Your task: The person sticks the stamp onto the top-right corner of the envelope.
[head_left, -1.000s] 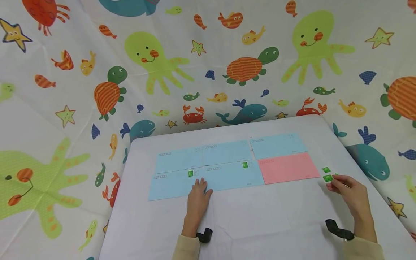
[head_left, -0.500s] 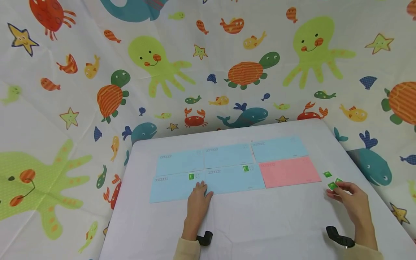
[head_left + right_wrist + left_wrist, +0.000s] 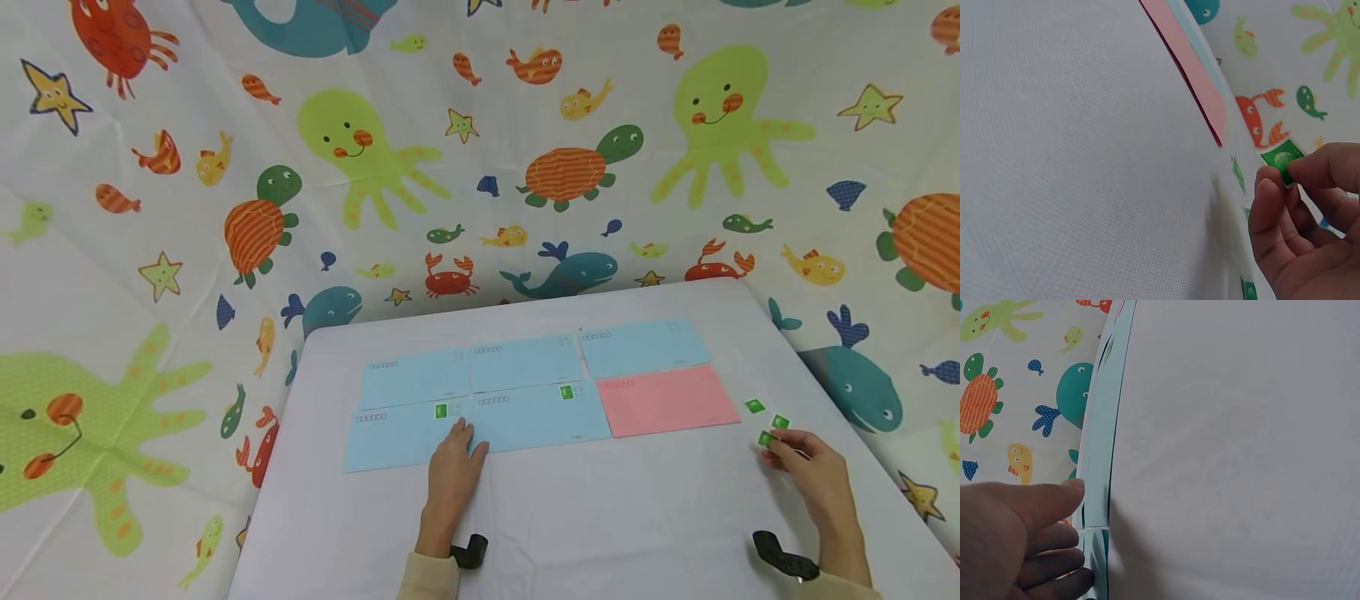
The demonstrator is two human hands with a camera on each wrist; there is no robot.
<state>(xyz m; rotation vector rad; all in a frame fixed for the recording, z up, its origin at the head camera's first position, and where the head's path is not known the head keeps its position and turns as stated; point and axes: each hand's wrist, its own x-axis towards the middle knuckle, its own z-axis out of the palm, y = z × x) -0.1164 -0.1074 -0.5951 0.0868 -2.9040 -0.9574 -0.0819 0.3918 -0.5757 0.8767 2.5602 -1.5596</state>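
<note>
Head view, and the right hand (image 3: 819, 475) has the action: thumb and fingertips pinch a small, square, white-bordered green paper stamp (image 3: 765, 439), out to the right of the flat pink paper envelope (image 3: 669, 402). Right wrist view confirms it: the stamp sits tilted, pale design on its green face. Nearby, one loose green stamp (image 3: 754, 406) lies on the white-covered table (image 3: 600, 517), another (image 3: 780, 422) just beside the fingertips. Over to the left hand (image 3: 452, 468): fingers close together, thumb spread apart, resting where two light-blue paper envelopes meet, the front-left one (image 3: 397, 437) and the front-middle one (image 3: 532, 421). Both carry green stamps (image 3: 441, 411) toward their right ends!
</note>
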